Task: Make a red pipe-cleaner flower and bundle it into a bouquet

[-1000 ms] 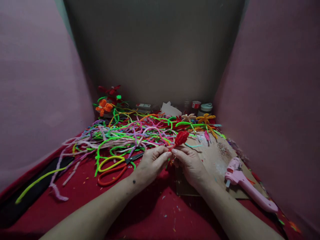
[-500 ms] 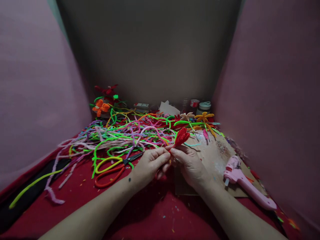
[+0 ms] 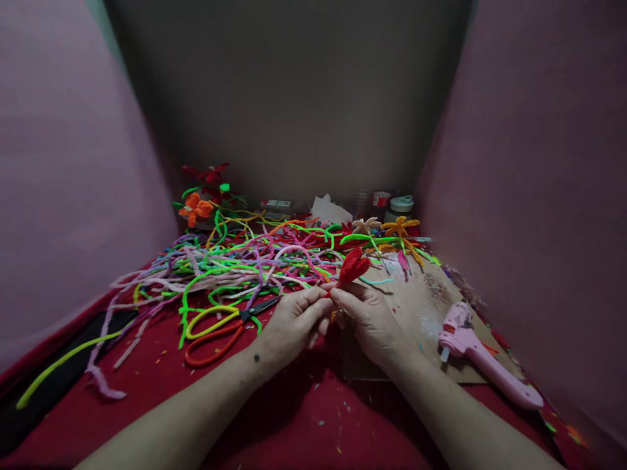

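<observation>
Not much has changed over the last second, tbh. The red pipe-cleaner bud [image 3: 353,266] has been turned a bit: a closed oval was seen before, and now a split, almost heart-like top is shown. It has also been raised a touch. The left hand [image 3: 294,320] and right hand [image 3: 372,320] have hardly been shifted. So the piece is judged to be getting rolled and shaped at its stem, not put down.

The fingers [image 3: 337,295] of both hands are pinched closed on the short stem, tip to tip, with most of the stem hidden by them. The bud is held clear of the bench [image 3: 294,418], at about 1 o'clock from the fingertips, over the near edge of the tangled pipe-cleaner pile [image 3: 235,261]. The scissors [image 3: 220,329] are left at 9 o'clock of the left hand, untouched. The pink glue gun [image 3: 482,362] is lying at 4 o'clock of the right hand, on the cardboard sheet [image 3: 421,307].
</observation>
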`<state>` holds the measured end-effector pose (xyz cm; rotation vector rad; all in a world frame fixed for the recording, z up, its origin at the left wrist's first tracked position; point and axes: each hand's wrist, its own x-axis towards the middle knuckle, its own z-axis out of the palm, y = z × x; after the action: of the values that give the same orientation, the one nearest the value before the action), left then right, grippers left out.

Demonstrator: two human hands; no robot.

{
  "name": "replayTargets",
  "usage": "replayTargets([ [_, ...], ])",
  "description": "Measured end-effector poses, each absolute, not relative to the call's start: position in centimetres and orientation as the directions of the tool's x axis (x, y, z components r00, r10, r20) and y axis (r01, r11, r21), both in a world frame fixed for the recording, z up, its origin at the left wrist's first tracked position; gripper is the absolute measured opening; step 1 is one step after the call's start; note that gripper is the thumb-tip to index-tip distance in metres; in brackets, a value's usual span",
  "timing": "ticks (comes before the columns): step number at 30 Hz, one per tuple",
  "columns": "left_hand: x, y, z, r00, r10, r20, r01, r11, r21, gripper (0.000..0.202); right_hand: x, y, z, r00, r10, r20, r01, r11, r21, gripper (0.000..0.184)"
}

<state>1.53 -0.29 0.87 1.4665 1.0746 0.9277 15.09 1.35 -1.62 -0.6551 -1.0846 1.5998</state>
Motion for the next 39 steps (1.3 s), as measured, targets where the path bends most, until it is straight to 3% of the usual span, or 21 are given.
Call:
replayTargets([
  [9, 1.1, 0.0, 1.0, 0.492, 0.865, -0.098, -0.288, 0.268, 0.919, 0.020, 15.2, 1.1, -1.2, -0.318, 0.935, 0.158, -0.497, -0.022, -0.867, 0.015],
  [21, 0.6, 0.6, 0.3, 0.605, 0.791, -0.093, -0.369, 0.382, 0.847, 0.020, 15.1, 1.1, -1.0, -0.274, 0.954, 0.122, -0.501, -0.033, -0.865, 0.008],
  [27, 0.7, 0.6, 0.3, 0.571, 0.814, -0.105, -0.303, 0.328, 0.895, 0.022, 15.0, 1.0, -0.7, -0.202, 0.973, 0.113, -0.502, -0.004, -0.865, 0.007],
  [31, 1.2, 0.2, 0.7, 0.432, 0.896, -0.102, -0.106, 0.163, 0.981, 0.022, 14.9, 1.0, -0.7, -0.142, 0.988, 0.067, -0.527, -0.018, -0.849, 0.008],
  [36, 1.8, -0.3, 0.4, 0.215, 0.976, 0.038, 0.243, -0.091, 0.966, 0.017, 14.8, 1.1, -1.0, -0.130, 0.991, 0.029, -0.517, -0.043, -0.855, 0.010],
  [39, 1.9, -0.5, 0.2, 0.178, 0.972, 0.154, 0.345, -0.209, 0.915, 0.019, 14.8, 1.1, -1.3, -0.110, 0.993, 0.047, -0.457, -0.009, -0.890, 0.012],
])
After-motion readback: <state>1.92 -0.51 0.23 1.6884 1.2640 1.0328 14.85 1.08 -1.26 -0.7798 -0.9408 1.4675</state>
